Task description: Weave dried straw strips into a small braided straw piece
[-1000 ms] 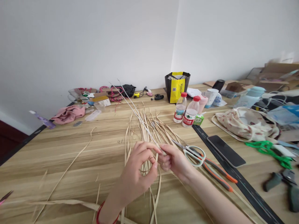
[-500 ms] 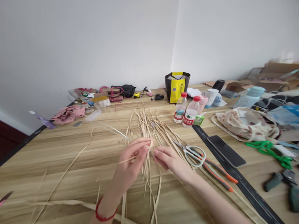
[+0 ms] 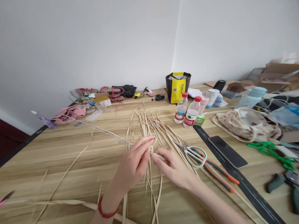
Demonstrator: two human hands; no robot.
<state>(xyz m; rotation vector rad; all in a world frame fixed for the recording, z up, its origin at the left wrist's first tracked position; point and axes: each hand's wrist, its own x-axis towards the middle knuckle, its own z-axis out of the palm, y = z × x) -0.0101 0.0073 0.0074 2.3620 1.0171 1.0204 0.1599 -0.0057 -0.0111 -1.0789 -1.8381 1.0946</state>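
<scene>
Since a second ago, the two thin wires [image 3: 100, 129] have swung from about 11 o'clock of the hands to 10 o'clock, and their far ends now cross in front of the pink cloth [image 3: 73, 113]; whether they touch it, I cannot tell. The left hand [image 3: 133, 163] has turned, its fingers now bent close together over the thumb. The near ends of the wires run behind it, so what those fingers grasp cannot be told.

The right hand [image 3: 171, 163] has its thumb and forefinger pinched on a small pale straw piece [image 3: 155, 155], which sits between the hands, above the table [image 3: 77, 149]. Long straw strips [image 3: 146, 123] fan out on the table towards 12 o'clock, with more running towards 6. A loose curved strip [image 3: 70, 168] lies at 8 to 9 o'clock.

The scissors [image 3: 188, 151] lie at 3 o'clock, beside the orange-handled pliers [image 3: 217, 174] at 4. The phone [image 3: 227, 151] is further out at 3. Two red-capped bottles [image 3: 187, 112] stand upright at 1 o'clock, in front of the yellow-and-black bag [image 3: 178, 90].
</scene>
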